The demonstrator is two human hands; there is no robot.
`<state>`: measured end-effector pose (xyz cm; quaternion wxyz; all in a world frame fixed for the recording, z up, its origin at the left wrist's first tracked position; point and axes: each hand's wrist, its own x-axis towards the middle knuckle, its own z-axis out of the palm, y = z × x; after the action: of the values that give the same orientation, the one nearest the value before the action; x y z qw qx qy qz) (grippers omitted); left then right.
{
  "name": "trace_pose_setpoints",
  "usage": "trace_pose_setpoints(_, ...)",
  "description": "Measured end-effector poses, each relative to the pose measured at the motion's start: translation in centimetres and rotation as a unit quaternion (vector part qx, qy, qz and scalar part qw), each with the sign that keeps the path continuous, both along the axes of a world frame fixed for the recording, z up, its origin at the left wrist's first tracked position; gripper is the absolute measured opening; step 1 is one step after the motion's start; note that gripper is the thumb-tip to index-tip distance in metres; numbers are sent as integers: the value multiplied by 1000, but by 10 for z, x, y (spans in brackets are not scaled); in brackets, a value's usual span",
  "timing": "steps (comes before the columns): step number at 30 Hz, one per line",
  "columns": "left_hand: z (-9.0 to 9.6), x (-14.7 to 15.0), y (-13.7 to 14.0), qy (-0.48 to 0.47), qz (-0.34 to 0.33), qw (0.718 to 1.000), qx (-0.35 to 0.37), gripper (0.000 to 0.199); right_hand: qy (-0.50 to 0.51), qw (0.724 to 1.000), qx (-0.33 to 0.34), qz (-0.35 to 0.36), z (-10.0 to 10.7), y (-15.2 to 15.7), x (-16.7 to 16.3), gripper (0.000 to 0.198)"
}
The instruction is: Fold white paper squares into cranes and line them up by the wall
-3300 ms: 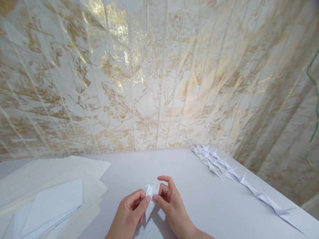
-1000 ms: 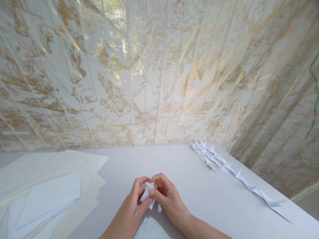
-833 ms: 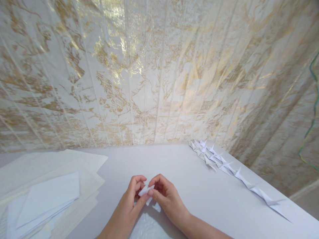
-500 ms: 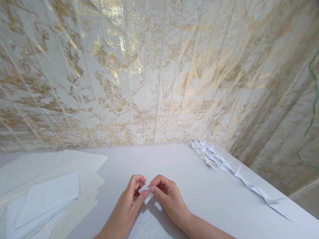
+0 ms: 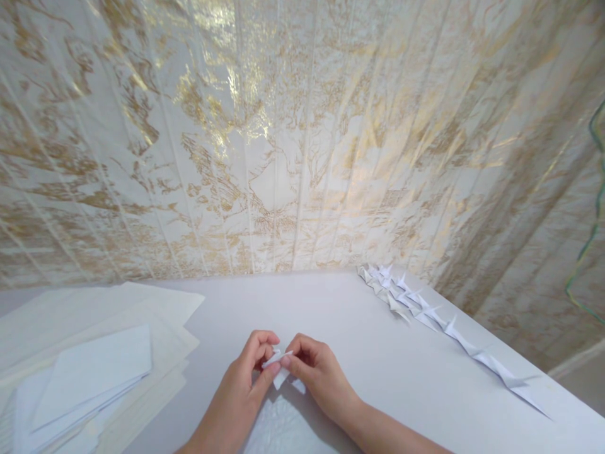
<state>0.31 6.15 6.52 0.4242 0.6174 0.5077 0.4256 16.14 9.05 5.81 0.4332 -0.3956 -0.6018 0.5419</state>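
Low in the middle of the view, a small folded white paper piece (image 5: 280,377) is pinched between my two hands above the table. My left hand (image 5: 250,378) is closed on its left side, the thumb pressed on the paper. On the other side, my right hand (image 5: 319,372) grips it between thumb and index finger. Part of the paper is hidden behind the fingers, and a white flap of it shows below the right thumb.
Several folded white paper birds (image 5: 449,331) stand in rows along the table's right edge. At left lie stacked white sheets (image 5: 97,362) on larger cream sheets (image 5: 174,315). A gold-patterned curtain (image 5: 274,157) hangs behind the white table (image 5: 401,391). A green cord (image 5: 596,214) hangs at right.
My fingers have shifted slightly on the paper, and the right thumb and index finger have moved a little. More of its folded flaps now show. Both hands still hold it.
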Motion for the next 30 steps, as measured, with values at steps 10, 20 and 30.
trace_pose_setpoints(10,-1,-1,-1,-12,-32,999,-11,18,-16,999,22,-33,3,-1,1,57)
trace_pose_setpoints(20,-3,-3,3,-26,-39,999,-20,22,-31,999,18,-20,5,-3,1,48)
trace_pose_setpoints(30,0,-2,4,-16,7,1000,-11,22,-21,998,31,-58,2,-4,1,42)
